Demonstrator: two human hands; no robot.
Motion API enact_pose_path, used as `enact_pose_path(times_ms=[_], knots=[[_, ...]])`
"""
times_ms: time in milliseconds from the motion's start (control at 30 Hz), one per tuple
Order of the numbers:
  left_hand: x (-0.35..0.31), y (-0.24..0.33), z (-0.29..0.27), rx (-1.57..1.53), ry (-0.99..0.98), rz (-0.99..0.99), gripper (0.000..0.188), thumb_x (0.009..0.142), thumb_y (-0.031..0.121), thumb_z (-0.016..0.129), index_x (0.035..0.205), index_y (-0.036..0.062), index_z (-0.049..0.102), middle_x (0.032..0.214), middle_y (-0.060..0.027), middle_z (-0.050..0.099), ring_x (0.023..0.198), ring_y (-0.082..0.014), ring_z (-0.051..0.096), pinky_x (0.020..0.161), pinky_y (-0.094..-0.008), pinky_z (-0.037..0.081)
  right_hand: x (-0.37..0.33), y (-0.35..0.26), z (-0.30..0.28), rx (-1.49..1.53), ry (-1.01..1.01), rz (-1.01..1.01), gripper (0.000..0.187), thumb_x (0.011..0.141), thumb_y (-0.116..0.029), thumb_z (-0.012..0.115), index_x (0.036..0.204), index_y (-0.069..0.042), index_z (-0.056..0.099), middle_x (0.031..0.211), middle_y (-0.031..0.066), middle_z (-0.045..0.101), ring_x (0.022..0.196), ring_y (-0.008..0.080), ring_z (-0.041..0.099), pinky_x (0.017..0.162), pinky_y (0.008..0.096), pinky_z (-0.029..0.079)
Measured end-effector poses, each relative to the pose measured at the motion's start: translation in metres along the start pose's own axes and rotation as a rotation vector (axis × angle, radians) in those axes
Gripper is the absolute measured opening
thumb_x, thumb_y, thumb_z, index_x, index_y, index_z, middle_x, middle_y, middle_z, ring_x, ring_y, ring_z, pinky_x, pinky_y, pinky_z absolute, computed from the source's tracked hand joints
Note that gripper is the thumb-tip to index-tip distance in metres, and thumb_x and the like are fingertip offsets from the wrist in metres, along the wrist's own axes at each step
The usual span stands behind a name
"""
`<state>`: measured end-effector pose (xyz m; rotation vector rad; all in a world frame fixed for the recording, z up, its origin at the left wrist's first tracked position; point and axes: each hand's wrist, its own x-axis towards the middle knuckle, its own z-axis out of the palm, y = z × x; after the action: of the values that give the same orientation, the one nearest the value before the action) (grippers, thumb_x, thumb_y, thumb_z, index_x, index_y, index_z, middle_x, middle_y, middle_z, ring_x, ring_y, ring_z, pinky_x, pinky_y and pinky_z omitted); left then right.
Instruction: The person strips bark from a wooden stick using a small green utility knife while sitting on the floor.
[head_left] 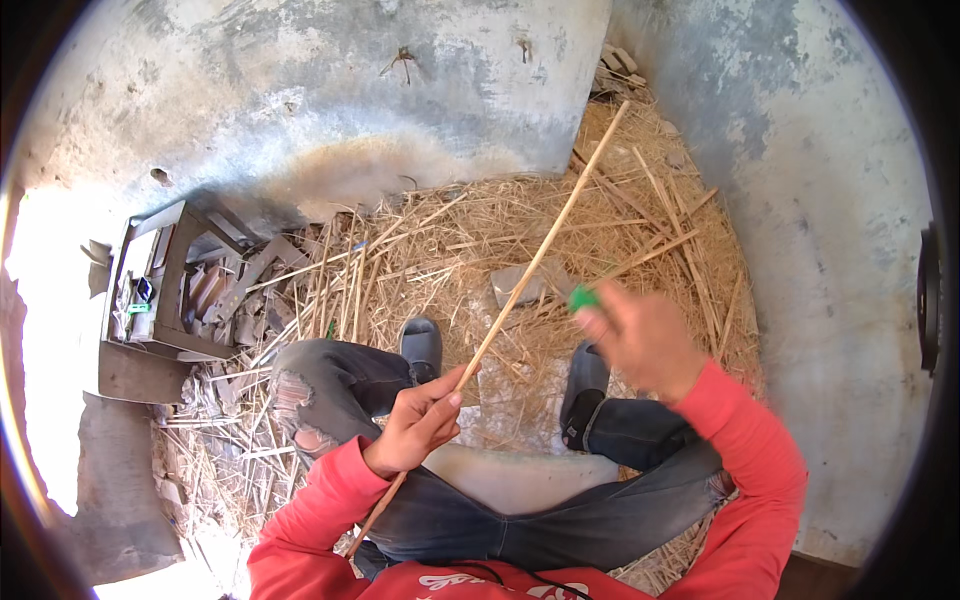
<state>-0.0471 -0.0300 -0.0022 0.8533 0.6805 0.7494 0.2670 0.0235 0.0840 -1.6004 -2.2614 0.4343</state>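
My left hand [418, 425] is closed around a long thin pale stick [540, 255] that slants up and to the right over the straw. My right hand [640, 338] is blurred, raised to the right of the stick, and holds a small green object [583, 297] at its fingertips. What the green object is cannot be made out. Both sleeves are red. My knees in torn grey jeans [330, 385] spread below, and my feet in dark slippers [422, 345] rest on the straw.
Dry straw [470, 240] and several more sticks [660, 215] cover the ground against grey plastered walls [300, 80]. A dark wooden frame with scrap wood [165, 290] lies at left. A flat stone [515, 285] sits in the straw, and a pale seat [515, 480] shows between my legs.
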Motion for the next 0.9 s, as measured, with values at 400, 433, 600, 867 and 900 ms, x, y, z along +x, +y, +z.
enact_pose_path(times_ms=[400, 433, 600, 867, 900], knots=[[0.011, -0.012, 0.009, 0.13, -0.041, 0.025, 0.047, 0.108, 0.008, 0.05, 0.153, -0.0021, 0.04, 0.068, 0.0064, 0.036, 0.055, -0.0024, 0.031, 0.049, -0.0225, 0.027, 0.019, 0.034, 0.034, -0.065, 0.032, 0.039, 0.053, 0.104, -0.052, 0.047, 0.102, -0.004, 0.069, 0.058, 0.0183, 0.061, 0.053, 0.0392, 0.063, 0.049, 0.0499, 0.05], [0.012, -0.01, 0.011, 0.151, -0.05, 0.013, 0.048, 0.108, 0.008, 0.05, 0.153, -0.0023, 0.04, 0.068, 0.0063, 0.036, 0.055, -0.0025, 0.031, 0.05, -0.0226, 0.027, 0.02, 0.04, 0.03, -0.098, 0.042, 0.05, 0.054, 0.104, -0.052, 0.046, 0.104, -0.004, 0.07, 0.058, 0.018, 0.061, 0.053, 0.0386, 0.063, 0.049, 0.0496, 0.05], [0.009, -0.009, 0.01, 0.211, -0.049, -0.052, 0.047, 0.108, 0.007, 0.05, 0.153, -0.0021, 0.042, 0.065, 0.0062, 0.036, 0.054, -0.0034, 0.03, 0.051, -0.0237, 0.029, 0.016, 0.058, 0.034, -0.124, 0.124, 0.148, 0.053, 0.105, -0.053, 0.046, 0.095, -0.005, 0.066, 0.055, 0.0178, 0.057, 0.051, 0.0385, 0.06, 0.049, 0.0491, 0.047], [-0.012, -0.014, 0.0, 0.21, -0.118, -0.014, 0.047, 0.107, 0.006, 0.049, 0.153, -0.0014, 0.042, 0.066, 0.0057, 0.036, 0.055, -0.0043, 0.03, 0.051, -0.0245, 0.03, 0.012, 0.096, 0.016, -0.389, 0.28, 0.21, 0.054, 0.105, -0.054, 0.044, 0.096, -0.005, 0.066, 0.058, 0.0181, 0.058, 0.053, 0.0387, 0.061, 0.05, 0.0484, 0.047], [-0.013, -0.015, -0.002, 0.138, -0.146, -0.028, 0.047, 0.108, 0.007, 0.049, 0.153, -0.0006, 0.041, 0.064, 0.0062, 0.034, 0.053, -0.0041, 0.029, 0.05, -0.024, 0.028, 0.01, 0.097, 0.015, -0.388, 0.324, 0.174, 0.056, 0.105, -0.056, 0.043, 0.093, -0.005, 0.064, 0.059, 0.0174, 0.059, 0.052, 0.037, 0.061, 0.05, 0.0475, 0.047]])
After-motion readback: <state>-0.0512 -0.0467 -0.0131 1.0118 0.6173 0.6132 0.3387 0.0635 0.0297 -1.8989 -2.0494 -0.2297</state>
